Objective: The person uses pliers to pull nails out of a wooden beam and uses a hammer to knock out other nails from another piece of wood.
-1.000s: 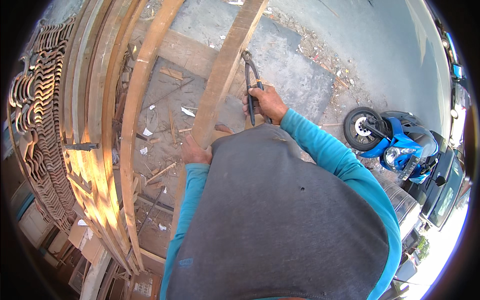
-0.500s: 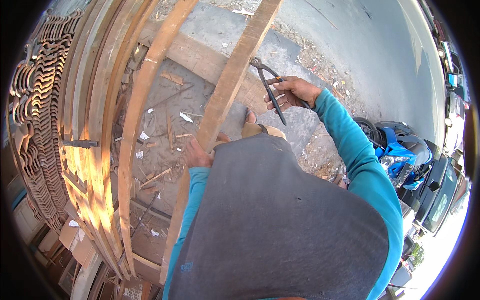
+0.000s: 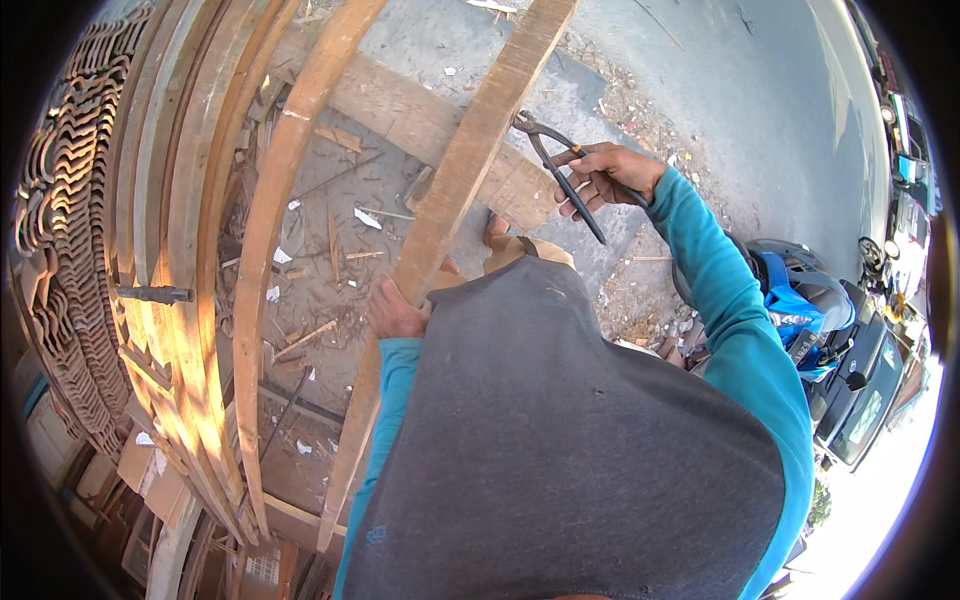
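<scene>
My left hand is closed around the edge of a long wooden beam that runs from the top of the view down past my left side. Off to the right of that beam, my right hand holds a pair of dark metal pincers. One handle lies against the fingers and the other passes behind the hand. The handles are spread apart, and the pincers' head points up and left, very near the beam's right edge. Whether the head touches the wood I cannot tell.
A second beam runs alongside on the left. Beyond it is a stack of timbers with a dark hammer-like tool across it, then piled roof tiles. Wood scraps litter the ground. A blue motorcycle stands at right.
My right hand has shifted slightly right and up with the pincers still in it. My left hand keeps its hold on the beam. The whole view has tilted a little.
</scene>
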Available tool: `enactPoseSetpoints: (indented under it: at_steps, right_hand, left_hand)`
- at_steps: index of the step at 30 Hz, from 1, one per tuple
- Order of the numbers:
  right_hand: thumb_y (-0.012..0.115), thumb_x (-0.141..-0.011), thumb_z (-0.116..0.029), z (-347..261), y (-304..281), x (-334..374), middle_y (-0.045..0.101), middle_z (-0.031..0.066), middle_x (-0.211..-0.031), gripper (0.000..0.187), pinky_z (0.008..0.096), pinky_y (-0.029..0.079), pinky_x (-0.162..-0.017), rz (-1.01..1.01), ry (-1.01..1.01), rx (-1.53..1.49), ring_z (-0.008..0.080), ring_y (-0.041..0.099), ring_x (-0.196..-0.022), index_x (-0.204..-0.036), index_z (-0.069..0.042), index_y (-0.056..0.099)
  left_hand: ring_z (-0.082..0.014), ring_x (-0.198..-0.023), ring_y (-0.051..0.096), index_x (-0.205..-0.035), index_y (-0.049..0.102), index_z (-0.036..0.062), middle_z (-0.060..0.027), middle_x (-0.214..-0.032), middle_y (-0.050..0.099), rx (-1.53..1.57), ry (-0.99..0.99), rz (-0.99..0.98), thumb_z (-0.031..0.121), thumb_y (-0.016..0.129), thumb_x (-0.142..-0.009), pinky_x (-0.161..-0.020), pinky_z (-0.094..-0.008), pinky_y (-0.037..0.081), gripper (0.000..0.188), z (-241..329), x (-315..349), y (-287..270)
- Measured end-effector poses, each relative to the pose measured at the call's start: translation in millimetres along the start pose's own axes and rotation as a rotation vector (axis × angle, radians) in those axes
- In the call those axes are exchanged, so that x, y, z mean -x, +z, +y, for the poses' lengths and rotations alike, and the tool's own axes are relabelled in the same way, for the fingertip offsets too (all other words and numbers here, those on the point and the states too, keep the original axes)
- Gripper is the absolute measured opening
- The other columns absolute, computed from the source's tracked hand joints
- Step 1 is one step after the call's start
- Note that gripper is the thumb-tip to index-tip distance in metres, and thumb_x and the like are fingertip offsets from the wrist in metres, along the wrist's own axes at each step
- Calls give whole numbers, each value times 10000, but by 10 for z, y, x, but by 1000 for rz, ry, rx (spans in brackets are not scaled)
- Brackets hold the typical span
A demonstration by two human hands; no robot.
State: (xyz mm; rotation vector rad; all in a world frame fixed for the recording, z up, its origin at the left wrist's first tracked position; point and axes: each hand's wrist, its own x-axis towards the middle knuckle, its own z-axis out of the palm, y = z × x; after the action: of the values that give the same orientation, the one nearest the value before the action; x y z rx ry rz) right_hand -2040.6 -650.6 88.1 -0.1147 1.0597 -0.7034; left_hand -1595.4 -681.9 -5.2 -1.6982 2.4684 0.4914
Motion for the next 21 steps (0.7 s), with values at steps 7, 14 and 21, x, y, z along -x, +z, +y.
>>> enactPoseSetpoints:
  at_steps: [7, 14, 21]
  right_hand:
    - [451, -1034, -292, 103, 147, -125, 489, 2, -722, 341, 325, 477, -558, -8, 207, -109, 124, 491, -579, -1159, -6, 588]
    - [534, -1012, -295, 295, 631, -224, 455, -9, -689, 267, 293, 404, -462, 267, 85, -196, 88, 412, -506, -903, -51, 535]
    - [531, -975, -229, 538, 1067, -437, 465, 7, -681, 198, 300, 427, -445, 421, -45, -303, 106, 438, -509, -895, -48, 530]
  left_hand:
    - [-412, -1099, 537, -1391, 401, 36, -209, -1194, 532, 29, -16, -23, 264, 890, -588, -894, -550, 427, 967, 46, -17, -78]
    - [-385, -1116, 538, -1402, 390, 41, -186, -1193, 542, 48, -60, -125, 260, 898, -592, -907, -534, 429, 981, 88, -60, -190]
    - [-384, -1110, 543, -1402, 387, 42, -187, -1189, 541, 63, -51, -161, 238, 894, -595, -906, -521, 437, 973, 60, -75, -211]
